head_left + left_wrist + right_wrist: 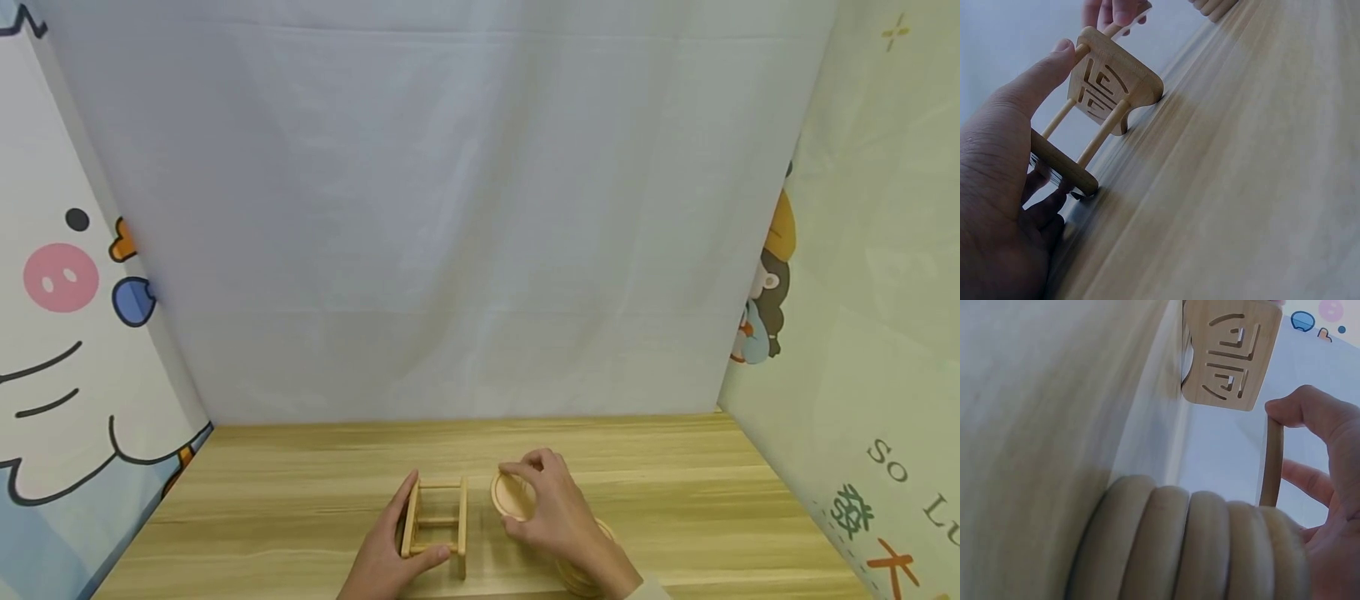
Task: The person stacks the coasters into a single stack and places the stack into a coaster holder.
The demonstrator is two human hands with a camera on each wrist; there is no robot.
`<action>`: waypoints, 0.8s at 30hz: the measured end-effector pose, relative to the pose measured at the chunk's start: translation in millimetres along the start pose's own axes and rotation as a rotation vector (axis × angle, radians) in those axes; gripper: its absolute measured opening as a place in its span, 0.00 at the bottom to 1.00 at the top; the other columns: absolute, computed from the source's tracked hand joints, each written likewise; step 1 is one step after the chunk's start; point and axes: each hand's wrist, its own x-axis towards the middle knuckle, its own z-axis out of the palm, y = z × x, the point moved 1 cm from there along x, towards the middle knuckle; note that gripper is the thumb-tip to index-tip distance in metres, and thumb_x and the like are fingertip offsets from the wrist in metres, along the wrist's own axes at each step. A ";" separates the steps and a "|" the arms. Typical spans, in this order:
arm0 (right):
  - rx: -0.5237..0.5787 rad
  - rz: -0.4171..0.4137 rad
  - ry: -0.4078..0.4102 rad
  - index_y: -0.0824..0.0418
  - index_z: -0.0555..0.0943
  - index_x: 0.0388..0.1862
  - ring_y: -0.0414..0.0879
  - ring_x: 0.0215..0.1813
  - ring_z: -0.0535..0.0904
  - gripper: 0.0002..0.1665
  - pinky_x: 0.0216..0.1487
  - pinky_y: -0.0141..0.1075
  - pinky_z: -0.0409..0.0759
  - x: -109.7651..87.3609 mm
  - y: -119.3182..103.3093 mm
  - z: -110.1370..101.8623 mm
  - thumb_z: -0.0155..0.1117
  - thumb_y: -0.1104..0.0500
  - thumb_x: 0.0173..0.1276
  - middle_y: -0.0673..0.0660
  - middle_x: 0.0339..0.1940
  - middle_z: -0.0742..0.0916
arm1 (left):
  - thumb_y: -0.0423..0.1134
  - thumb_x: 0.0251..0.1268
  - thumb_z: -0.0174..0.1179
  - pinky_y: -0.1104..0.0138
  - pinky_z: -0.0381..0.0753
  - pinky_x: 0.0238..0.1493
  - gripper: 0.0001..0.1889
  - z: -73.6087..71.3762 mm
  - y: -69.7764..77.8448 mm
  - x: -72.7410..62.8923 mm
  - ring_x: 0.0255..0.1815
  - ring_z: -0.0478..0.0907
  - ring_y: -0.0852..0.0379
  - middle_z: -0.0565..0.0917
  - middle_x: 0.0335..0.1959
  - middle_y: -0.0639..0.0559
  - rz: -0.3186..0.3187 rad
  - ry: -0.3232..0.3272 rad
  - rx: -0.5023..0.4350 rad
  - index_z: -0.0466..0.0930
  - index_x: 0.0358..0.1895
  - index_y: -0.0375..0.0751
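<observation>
A small wooden rack [462,527] stands on the table, two side panels joined by thin dowels. My left hand [385,557] grips it from the left, thumb at the near side and fingers along the outer panel. Cut-out line patterns mark the rack's panel [1232,356] in the right wrist view. Just right of the rack, my right hand [553,507] pinches a round wooden coaster [513,498] by its rim, tilted and apart from the rack. A stack of similar coasters [1204,550] lies beneath my right wrist, partly hidden by the forearm in the head view.
The wood-grain table [300,492] ends at a pale hanging cloth [450,233] behind. Cartoon-printed panels [67,350] flank the left side, and a pale green printed panel [877,333] stands at the right.
</observation>
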 end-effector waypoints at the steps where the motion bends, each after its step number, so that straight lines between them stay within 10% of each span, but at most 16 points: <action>1: 0.001 -0.004 0.002 0.57 0.92 0.61 0.49 0.56 0.76 0.36 0.53 0.43 0.83 -0.5 -0.5 -0.3 0.86 0.58 0.48 0.52 0.53 0.81 | 0.50 0.64 0.83 0.35 0.82 0.66 0.59 -0.2 -0.1 0.2 0.70 0.80 0.36 0.71 0.82 0.33 -0.001 0.000 0.001 0.53 0.93 0.55; 24: -0.020 -0.016 0.000 0.55 0.91 0.62 0.45 0.57 0.74 0.36 0.55 0.42 0.82 -13.9 2.7 -11.2 0.86 0.57 0.49 0.49 0.55 0.79 | 0.52 0.64 0.83 0.29 0.79 0.66 0.59 -0.2 0.1 1.2 0.74 0.77 0.29 0.70 0.83 0.31 -0.011 0.005 0.042 0.54 0.93 0.56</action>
